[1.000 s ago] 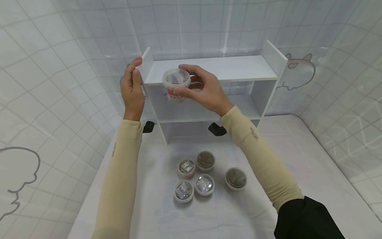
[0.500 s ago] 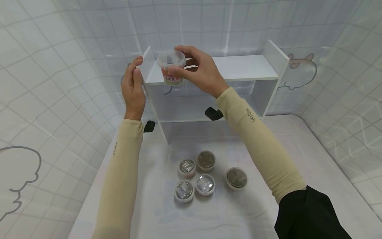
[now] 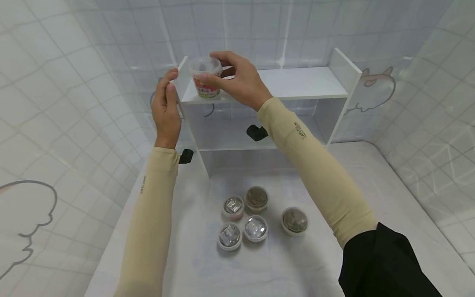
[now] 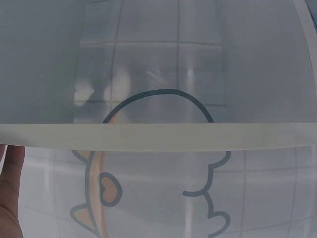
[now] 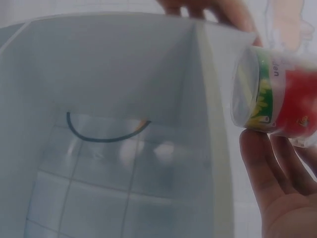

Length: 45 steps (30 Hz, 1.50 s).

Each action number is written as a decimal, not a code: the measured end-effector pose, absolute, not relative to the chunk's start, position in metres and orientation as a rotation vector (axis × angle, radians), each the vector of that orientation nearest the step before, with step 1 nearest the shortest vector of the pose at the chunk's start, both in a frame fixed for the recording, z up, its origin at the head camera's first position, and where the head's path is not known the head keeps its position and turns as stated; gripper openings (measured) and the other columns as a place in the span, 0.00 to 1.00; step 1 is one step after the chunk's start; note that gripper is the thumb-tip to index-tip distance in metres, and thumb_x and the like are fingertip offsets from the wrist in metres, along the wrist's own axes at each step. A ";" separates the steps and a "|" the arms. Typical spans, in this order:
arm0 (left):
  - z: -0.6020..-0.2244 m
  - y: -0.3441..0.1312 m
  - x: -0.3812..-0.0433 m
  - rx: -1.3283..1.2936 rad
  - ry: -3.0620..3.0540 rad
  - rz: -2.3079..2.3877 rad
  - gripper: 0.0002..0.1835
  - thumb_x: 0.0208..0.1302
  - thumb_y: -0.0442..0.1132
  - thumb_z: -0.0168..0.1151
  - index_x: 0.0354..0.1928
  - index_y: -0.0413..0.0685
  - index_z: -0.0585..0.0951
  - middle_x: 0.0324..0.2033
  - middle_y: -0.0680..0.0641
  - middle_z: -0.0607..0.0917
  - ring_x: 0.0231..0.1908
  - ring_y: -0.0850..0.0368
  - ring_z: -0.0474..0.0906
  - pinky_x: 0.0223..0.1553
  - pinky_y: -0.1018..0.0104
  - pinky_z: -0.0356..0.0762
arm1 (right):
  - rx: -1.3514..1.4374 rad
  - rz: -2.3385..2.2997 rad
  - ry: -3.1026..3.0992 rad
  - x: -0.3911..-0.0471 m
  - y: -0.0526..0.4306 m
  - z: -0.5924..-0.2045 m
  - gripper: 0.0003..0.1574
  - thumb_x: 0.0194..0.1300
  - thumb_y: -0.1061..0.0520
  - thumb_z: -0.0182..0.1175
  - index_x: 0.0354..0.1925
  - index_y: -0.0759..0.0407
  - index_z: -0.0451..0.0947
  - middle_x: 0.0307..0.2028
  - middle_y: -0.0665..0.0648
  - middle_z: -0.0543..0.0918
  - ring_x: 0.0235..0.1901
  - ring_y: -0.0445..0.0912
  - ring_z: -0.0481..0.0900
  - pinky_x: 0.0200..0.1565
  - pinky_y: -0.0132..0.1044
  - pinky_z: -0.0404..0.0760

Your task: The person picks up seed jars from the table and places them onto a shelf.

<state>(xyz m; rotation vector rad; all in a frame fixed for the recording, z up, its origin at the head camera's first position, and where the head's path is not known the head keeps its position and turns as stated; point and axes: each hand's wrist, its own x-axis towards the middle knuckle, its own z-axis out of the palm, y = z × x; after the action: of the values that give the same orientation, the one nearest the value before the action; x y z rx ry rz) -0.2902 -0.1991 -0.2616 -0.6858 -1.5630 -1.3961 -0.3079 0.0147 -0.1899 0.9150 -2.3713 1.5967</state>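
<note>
My right hand (image 3: 241,82) pinches a small clear plastic cup (image 3: 205,89) with a colourful printed label, thumb in front and fingers behind. The cup is upright over the left end of the white shelf unit's (image 3: 302,83) top board, near the left side panel. In the right wrist view, the cup (image 5: 297,96) shows a red, green and yellow label beside the panel's edge. My left hand (image 3: 166,113) is at the outside of that panel, its fingers extended along the upper front edge. Only a sliver of the left hand (image 4: 11,191) appears in the left wrist view.
Several round tubs stand on the white-covered table in front of the shelf: four grouped near a silver-topped tub (image 3: 255,228), one dark-topped tub (image 3: 295,220) apart to the right. A tiled-pattern curtain (image 3: 252,29) surrounds the table at the back and sides.
My right hand has lifted the cup up and leftward, from in front of the shelf to over the left end of its top board. The left hand has stayed at the side panel.
</note>
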 end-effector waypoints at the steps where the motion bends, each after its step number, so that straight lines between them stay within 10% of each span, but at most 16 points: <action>1: -0.262 -0.199 -0.290 -0.686 -1.568 -1.391 0.16 0.78 0.25 0.43 0.58 0.26 0.76 0.61 0.33 0.79 0.66 0.51 0.72 0.71 0.56 0.66 | 0.903 1.597 -2.383 -0.310 0.014 -0.190 0.46 0.61 0.41 0.73 0.72 0.47 0.69 0.61 0.47 0.77 0.53 0.41 0.79 0.53 0.32 0.80; 45: -0.261 -0.195 -0.289 -0.698 -1.562 -1.392 0.16 0.77 0.24 0.42 0.58 0.24 0.75 0.60 0.29 0.77 0.66 0.51 0.72 0.70 0.55 0.66 | 0.736 1.538 -2.585 -0.321 0.015 -0.192 0.56 0.58 0.34 0.72 0.77 0.46 0.60 0.65 0.48 0.74 0.60 0.40 0.74 0.56 0.32 0.79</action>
<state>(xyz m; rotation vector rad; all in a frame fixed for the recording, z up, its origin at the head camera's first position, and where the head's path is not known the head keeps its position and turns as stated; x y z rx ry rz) -0.2893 -0.1955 -0.2615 -0.6975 -1.5618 -1.3922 -0.3212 0.0148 -0.1921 0.7359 -2.5849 1.5381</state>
